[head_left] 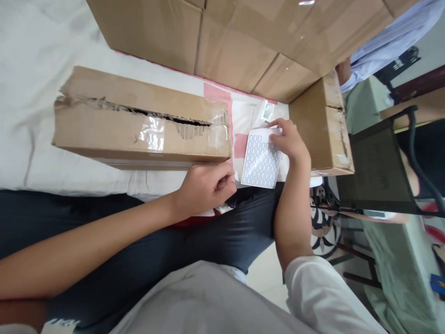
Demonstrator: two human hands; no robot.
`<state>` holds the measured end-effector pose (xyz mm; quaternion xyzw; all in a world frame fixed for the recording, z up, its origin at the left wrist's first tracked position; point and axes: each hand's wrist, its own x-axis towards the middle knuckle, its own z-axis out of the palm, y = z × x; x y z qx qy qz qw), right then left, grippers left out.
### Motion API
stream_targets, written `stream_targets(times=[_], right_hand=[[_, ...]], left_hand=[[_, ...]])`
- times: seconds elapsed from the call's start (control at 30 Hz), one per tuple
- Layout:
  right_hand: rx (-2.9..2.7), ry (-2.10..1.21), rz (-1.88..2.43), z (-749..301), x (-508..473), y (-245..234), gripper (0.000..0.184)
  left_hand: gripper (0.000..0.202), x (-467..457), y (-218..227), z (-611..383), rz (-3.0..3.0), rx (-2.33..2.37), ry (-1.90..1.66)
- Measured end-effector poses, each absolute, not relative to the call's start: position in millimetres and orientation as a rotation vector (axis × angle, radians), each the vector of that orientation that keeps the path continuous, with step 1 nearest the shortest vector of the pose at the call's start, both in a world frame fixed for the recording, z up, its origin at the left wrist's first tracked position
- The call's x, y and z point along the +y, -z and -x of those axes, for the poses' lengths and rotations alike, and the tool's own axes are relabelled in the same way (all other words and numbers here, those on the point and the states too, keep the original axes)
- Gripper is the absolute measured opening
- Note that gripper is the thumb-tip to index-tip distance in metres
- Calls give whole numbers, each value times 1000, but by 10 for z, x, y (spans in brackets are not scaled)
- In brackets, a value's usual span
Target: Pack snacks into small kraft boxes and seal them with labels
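Observation:
My left hand (208,188) is closed, its thumb and finger pressed together in front of the near right corner of a long cardboard box (187,146). A tiny white bit shows beside those fingertips; I cannot make out whether they hold it. My right hand (291,141) grips the upper right part of a white sheet of small blank outlined labels (260,160), thumb on its face. The sheet's lower edge hangs over the table edge. Just beyond the fingers of my right hand lies a white plastic frame-shaped piece (265,112).
Taped cardboard boxes (236,51) form a wall along the back. Another box (318,125) stands at the right. The long box has a torn slit along its top. A person's sleeve (392,46) and a dark chair (378,162) are farther right.

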<state>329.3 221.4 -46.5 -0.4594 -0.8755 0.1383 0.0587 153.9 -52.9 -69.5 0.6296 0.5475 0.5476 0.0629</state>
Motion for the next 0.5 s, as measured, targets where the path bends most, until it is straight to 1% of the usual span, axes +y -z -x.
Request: stream_targets(times=[0.07,0.17,0.2,0.23,0.3,0.33,0.37,0.5], right_hand=[[-2582,-389,1541,-3275,2262,559,33],[-2379,-305,1852,-3229,2283,629,46],[-2321,-283,1875,-3205,2261,616,46],[-2288,-285,1823,-3174,2217,578,42],[-2283,-383,1529,-3090,2053,432,26],[-2295,-486,1330,-3041,1932,332,18],[-2309,-628,1127,-2991,1792,224,16],[-2439,-1469,353,-2833,1198,-134,33]], left_hand=[[14,-554,655,-1539,-1904,1647,-1662],[15,-583,584,-1523,-1906,1649,-1697],[15,-588,556,-1507,-1912,1657,-1714],[16,-592,524,-1482,-1932,1668,-1730],[16,-595,452,-1405,-2044,1695,-1764],[15,-595,411,-1355,-2141,1701,-1767],[15,-595,368,-1301,-2257,1694,-1759],[10,-595,222,-1092,-2656,1619,-1635]])
